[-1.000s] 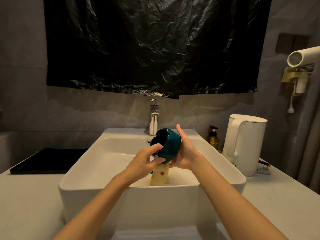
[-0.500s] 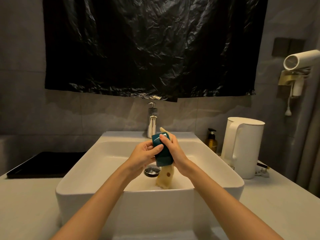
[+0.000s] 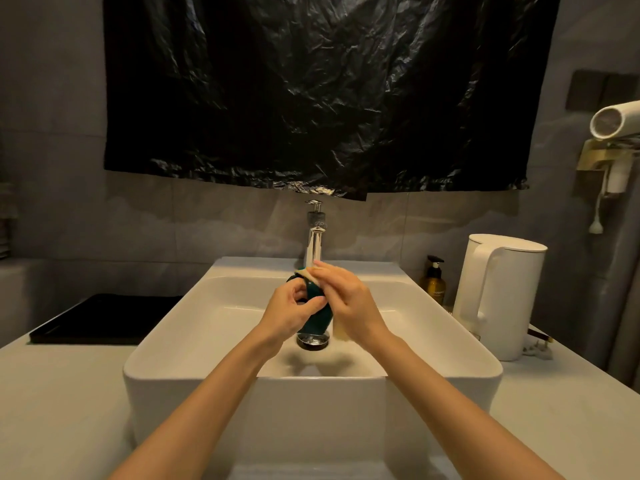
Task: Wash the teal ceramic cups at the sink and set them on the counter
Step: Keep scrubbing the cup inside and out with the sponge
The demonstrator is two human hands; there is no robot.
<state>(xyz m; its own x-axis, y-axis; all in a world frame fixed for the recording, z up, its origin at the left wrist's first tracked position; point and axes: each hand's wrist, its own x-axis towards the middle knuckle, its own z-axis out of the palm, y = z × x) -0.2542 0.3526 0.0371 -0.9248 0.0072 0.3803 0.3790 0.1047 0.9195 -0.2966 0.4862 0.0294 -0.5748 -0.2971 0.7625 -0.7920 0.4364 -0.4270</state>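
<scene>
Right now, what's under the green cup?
The shiny drain in the sink, straight below the cup that the left hand holds up. The right hand presses a sponge on it. The cup hides the drain's far edge.

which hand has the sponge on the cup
The right hand: it holds the sponge against the cup over the sink. The left hand only grips the cup.
</scene>
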